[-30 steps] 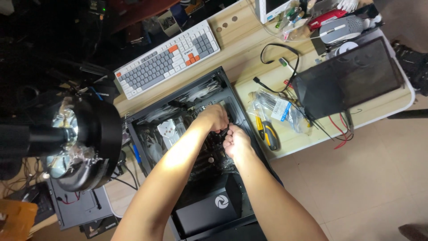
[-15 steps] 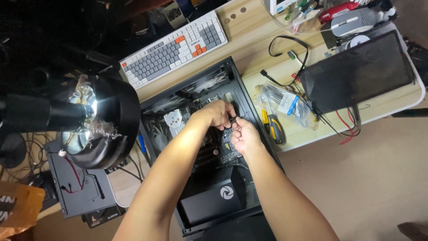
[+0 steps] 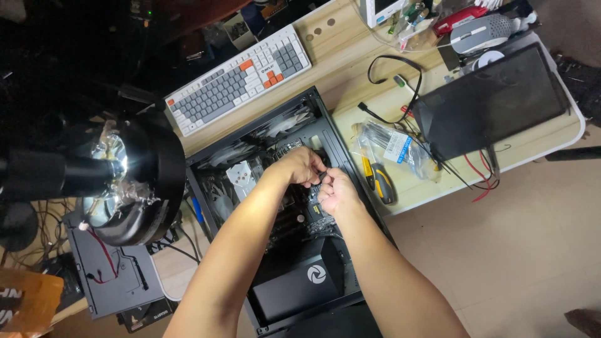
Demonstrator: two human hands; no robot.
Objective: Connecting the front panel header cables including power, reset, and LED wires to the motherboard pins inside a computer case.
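An open black computer case (image 3: pixel 325 134) lies on its side, partly on the wooden desk. Both my hands reach into it over the mainboard. My left hand (image 3: pixel 302 166) and my right hand (image 3: pixel 338 191) meet near the case's right wall, fingers pinched together on a small dark part or cable between them; what it is stays hidden by the fingers. A silver cooler (image 3: pixel 241 177) sits to the left of my left hand. A black power supply shroud (image 3: pixel 300 285) fills the near end of the case.
A white and grey keyboard (image 3: pixel 238 78) with orange keys lies behind the case. A yellow-handled screwdriver (image 3: pixel 379 181), a bag of cables (image 3: pixel 391 147), a dark side panel (image 3: pixel 494 100) and a mouse (image 3: pixel 485 28) lie to the right. A lamp (image 3: pixel 134 181) hangs at left.
The view has shifted slightly. My hands have stayed in the case at about the same spot, fingers still working together near the right wall.
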